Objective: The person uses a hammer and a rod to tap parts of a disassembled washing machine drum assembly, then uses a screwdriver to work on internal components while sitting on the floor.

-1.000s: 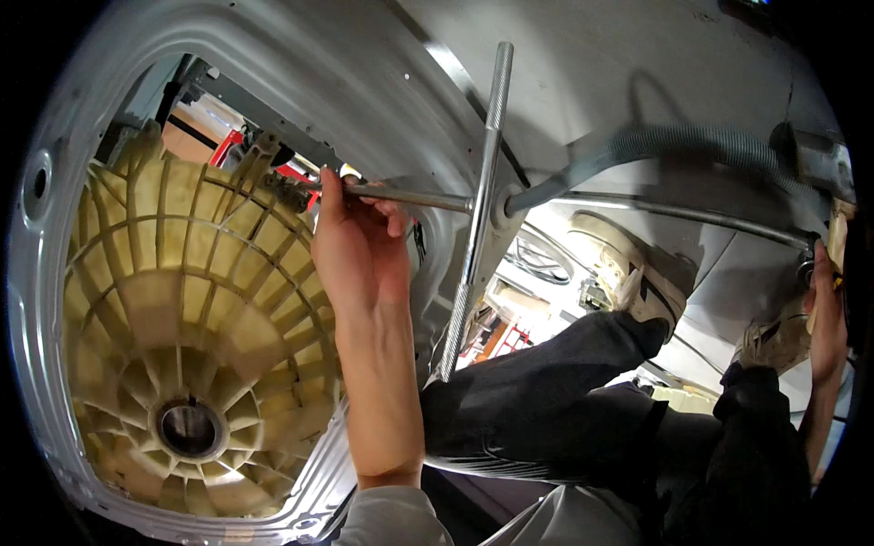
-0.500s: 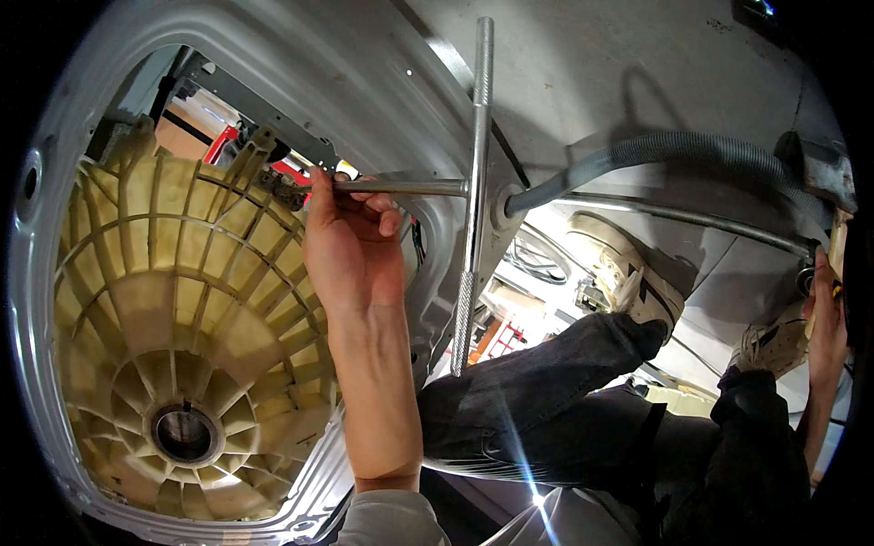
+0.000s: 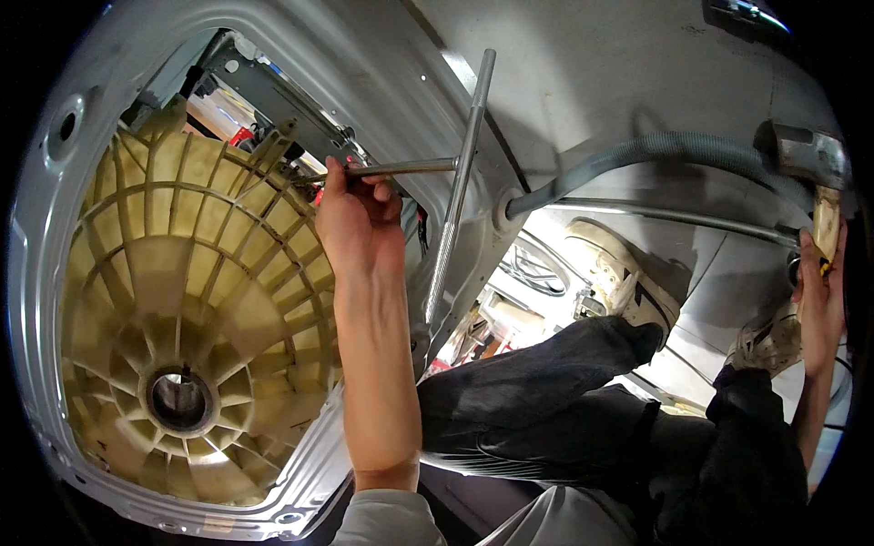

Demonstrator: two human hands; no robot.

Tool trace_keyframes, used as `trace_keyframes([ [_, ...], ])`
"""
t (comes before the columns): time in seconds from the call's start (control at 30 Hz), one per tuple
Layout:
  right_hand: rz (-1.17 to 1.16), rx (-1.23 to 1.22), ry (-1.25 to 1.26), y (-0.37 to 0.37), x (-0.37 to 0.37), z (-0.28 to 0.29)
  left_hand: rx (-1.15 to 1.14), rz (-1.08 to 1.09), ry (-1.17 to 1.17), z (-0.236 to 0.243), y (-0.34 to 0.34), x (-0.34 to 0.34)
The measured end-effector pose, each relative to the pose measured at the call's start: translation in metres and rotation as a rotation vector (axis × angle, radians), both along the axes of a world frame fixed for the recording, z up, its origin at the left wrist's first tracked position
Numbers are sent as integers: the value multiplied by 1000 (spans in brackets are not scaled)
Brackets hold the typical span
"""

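My left hand (image 3: 362, 214) is closed around the shaft of a T-handle wrench (image 3: 401, 168), thumb and fingers pinching it near its far end. That end reaches into the gap above the cream ribbed plastic tub (image 3: 182, 264), where its tip is hard to make out. The wrench's knurled crossbar (image 3: 466, 155) stands out in front of the metal cabinet panel. At the far right my right hand (image 3: 819, 282) is closed on a hammer (image 3: 827, 214), its metal head up and its pale handle in the fingers. One end of a long metal rod (image 3: 683, 213) meets those same fingers.
The grey cabinet frame (image 3: 364, 100) surrounds the tub opening. A grey corrugated hose (image 3: 637, 156) comes out of the panel and arches right, over the rod. My bent legs (image 3: 537, 391) and a light shoe (image 3: 619, 264) lie below. Coiled cables (image 3: 533, 273) sit beside the shoe.
The T-handle wrench has tilted, its crossbar leaning further over and its lower end shifting left. My right hand and the hammer have come further into view, the hammer head higher up.
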State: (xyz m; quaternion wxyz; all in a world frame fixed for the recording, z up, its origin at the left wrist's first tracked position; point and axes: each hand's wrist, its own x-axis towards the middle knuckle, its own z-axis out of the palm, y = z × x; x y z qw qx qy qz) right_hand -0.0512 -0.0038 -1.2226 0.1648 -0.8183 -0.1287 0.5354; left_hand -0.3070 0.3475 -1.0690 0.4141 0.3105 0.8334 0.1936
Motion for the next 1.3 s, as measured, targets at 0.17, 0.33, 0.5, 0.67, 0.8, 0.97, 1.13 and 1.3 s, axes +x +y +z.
trace_keyframes([
  [0.17, -91, 58, 63, 9, 5, 11, 58, -4, 24, -13, -2, 16],
  [0.33, -214, 188, 332, 41, 13, 30, 119, 35, -53, -17, 1, -1],
  [0.5, -345, 376, 561, 61, 7, 57, 214, 41, -145, -24, 8, 2],
  [0.67, -254, 494, 677, 94, -3, 85, 353, 143, -209, -39, 7, 4],
  [0.8, -173, 479, 710, 115, -13, 98, 430, 104, -236, -41, 0, -3],
  [0.97, -262, 498, 723, 127, -23, 109, 483, 126, -367, -45, -1, 3],
  [1.13, -458, 404, 749, 134, -14, 123, 501, 109, -427, -49, -2, -2],
  [1.3, -717, 322, 608, 134, 8, 125, 504, 89, -411, -46, -4, -2],
])
